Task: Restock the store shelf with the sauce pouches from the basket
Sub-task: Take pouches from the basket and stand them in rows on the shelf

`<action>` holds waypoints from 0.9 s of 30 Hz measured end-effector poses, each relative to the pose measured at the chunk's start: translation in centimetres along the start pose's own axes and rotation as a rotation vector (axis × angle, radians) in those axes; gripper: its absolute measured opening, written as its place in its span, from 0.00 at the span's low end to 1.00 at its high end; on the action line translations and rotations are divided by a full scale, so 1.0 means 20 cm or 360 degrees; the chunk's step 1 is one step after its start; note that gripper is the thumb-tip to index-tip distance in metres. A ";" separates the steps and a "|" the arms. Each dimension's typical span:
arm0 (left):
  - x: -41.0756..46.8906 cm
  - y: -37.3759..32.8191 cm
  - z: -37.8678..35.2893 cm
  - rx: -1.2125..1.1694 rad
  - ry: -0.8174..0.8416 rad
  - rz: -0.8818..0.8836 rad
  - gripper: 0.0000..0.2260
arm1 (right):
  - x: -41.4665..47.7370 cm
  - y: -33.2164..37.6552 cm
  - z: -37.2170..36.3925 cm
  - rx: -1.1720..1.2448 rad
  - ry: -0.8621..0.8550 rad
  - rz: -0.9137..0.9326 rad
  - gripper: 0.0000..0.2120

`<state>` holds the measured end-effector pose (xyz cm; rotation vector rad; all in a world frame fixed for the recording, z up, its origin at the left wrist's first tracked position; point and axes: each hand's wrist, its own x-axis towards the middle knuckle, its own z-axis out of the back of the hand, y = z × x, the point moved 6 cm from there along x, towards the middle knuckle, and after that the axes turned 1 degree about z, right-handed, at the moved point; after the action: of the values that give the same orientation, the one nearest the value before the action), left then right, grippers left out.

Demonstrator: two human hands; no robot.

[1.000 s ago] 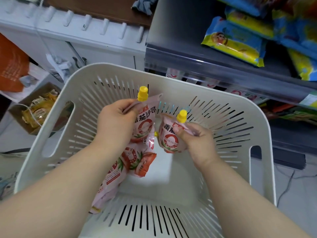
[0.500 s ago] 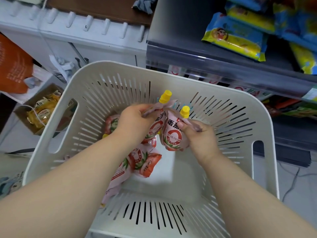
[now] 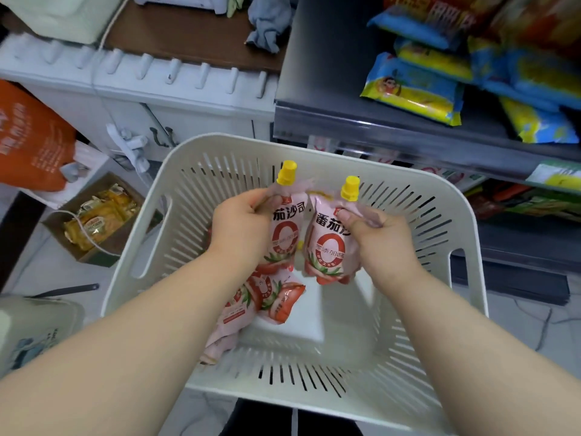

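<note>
Step in hand: taking pouches from the basket (image 3: 251, 139). My left grip (image 3: 242, 228) pinches the left pouch (image 3: 284, 234) near its top; my right grip (image 3: 380, 240) pinches the right pouch (image 3: 327, 247) likewise. Both hang side by side over the basket, long axes upright, yellow caps up. Next, I judge: carry them to the shelf (image 3: 345, 89), caps up.

head view, downward, close over basket (image 3: 465, 247)

We see the grey store shelf (image 3: 330, 73) carrying blue-and-yellow snack packets (image 3: 412, 89) towards its right. Our white basket (image 3: 342, 357) holds sauce pouches (image 3: 270, 297) lying bottom-left. On the floor (image 3: 34, 262) sits a cardboard box (image 3: 103, 253).
</note>
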<state>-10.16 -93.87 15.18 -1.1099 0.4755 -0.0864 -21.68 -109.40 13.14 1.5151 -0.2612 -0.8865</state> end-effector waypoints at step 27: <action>-0.62 -1.74 0.18 -0.0336 0.0509 -0.1039 0.06 | -0.75 1.71 0.79 0.0207 -0.0211 0.1046 0.07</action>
<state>-13.98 -102.97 50.93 -1.4343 0.3936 -0.8096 -30.69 -117.64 51.86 1.3570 -0.8715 -0.4442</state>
